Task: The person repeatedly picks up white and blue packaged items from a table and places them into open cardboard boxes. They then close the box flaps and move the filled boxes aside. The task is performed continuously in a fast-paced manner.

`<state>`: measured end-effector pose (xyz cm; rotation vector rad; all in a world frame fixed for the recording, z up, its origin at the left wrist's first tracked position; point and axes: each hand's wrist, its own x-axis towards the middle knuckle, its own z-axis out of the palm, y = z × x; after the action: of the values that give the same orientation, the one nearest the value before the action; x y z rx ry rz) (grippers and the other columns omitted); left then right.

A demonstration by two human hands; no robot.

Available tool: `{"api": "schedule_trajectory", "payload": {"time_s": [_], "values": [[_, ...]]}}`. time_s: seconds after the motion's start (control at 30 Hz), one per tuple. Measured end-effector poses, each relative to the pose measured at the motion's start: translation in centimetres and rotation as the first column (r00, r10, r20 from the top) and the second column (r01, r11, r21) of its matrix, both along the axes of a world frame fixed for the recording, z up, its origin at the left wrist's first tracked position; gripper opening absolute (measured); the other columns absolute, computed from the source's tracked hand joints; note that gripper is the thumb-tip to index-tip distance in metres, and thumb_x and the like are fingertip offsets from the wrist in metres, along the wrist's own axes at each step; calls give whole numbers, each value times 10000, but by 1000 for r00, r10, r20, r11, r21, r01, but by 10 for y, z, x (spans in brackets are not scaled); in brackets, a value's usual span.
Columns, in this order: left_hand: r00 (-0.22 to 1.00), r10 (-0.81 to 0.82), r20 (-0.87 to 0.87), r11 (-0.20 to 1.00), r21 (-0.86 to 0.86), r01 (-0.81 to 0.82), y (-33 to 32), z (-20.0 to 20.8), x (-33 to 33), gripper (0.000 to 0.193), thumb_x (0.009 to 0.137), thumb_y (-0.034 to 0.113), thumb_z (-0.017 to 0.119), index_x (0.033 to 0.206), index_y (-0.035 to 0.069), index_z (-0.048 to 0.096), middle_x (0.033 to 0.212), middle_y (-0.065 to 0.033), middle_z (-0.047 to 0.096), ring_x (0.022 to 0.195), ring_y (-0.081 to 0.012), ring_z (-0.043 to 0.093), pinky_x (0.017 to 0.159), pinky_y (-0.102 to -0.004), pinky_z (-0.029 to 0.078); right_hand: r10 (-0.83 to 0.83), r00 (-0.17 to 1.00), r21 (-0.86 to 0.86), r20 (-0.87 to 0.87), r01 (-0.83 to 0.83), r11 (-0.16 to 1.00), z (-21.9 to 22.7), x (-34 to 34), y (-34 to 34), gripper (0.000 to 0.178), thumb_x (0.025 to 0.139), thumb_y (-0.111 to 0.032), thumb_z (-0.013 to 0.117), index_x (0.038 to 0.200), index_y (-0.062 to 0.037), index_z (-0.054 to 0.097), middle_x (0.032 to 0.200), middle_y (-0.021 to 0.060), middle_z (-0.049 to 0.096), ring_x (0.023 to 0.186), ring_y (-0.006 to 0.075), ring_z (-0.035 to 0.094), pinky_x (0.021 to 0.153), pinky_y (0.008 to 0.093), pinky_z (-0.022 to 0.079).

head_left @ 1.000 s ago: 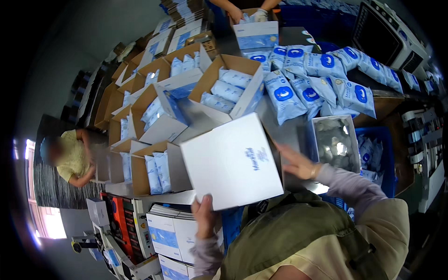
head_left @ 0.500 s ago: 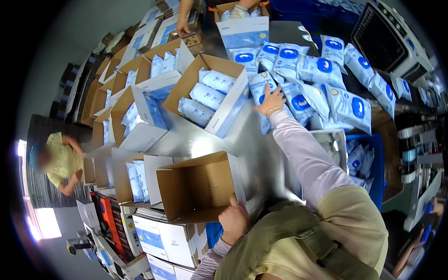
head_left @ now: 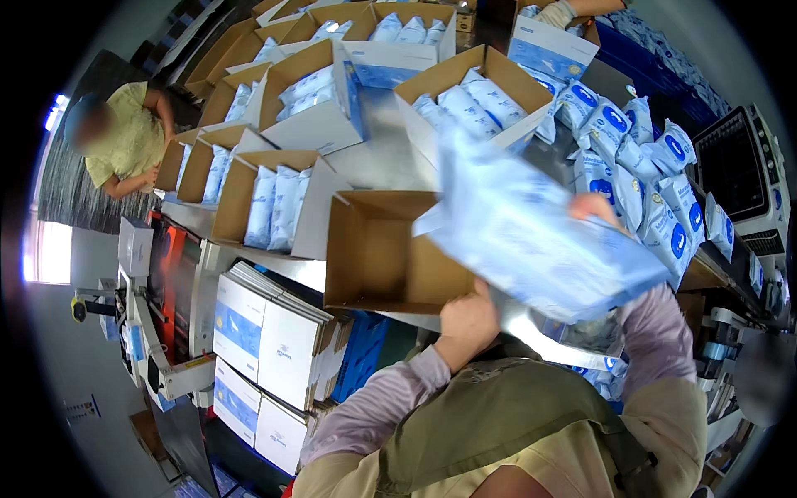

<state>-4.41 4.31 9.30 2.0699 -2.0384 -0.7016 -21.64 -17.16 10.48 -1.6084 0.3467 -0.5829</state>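
Note:
My right hand (head_left: pixel 599 212) grips a light blue soft pack (head_left: pixel 540 241), likely wipes, raised close to the camera and blurred by motion. Its left end overlaps the opening of a brown-lined cardboard box (head_left: pixel 369 249) that stands tilted at the table's near edge. On that box's near right rim, my left hand (head_left: pixel 467 325) is closed, thumb up. The pack hides the box's right side; bare cardboard shows in the rest of its inside. Beyond the pack, another open box (head_left: pixel 531 124) holds three packs lying side by side.
A heap of blue packs (head_left: pixel 618 133) covers the right of the metal table (head_left: pixel 378 158). Several filled open boxes (head_left: pixel 320 178) line the left and back. Stacked flat cartons (head_left: pixel 266 332) stand below the near edge. A co-worker (head_left: pixel 124 137) is at far left; another person's gloved hand (head_left: pixel 556 12) reaches into a back box.
My right hand has lifted a pack off the heap and brought it left and nearer, over the box. My left hand stays on the box rim. The view has turned.

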Motion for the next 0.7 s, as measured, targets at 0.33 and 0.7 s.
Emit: {"api": "schedule_trajectory", "payload": {"time_s": [0.33, 0.7], "values": [[990, 77, -121, 921, -371, -117, 6, -19, 9, 389, 792, 278, 539, 1100, 47, 595, 839, -117, 677, 799, -343, 648, 723, -435, 511, -330, 781, 435, -530, 585, 685, -95, 306, 137, 530, 678, -181, 708, 1144, 26, 563, 1142, 184, 599, 1009, 311, 588, 969, 384, 411], [977, 203, -65, 946, -246, -213, -38, 56, 49, 791, 784, 291, 620, 1393, -29, 229, 1195, -266, 528, 1053, -418, 540, 954, -501, 371, -451, 892, -646, -5, 342, 682, 67, 115, 47, 451, 758, -173, 667, 1188, -74, 574, 1119, 160, 604, 1033, 337, 577, 879, 394, 474]]}}
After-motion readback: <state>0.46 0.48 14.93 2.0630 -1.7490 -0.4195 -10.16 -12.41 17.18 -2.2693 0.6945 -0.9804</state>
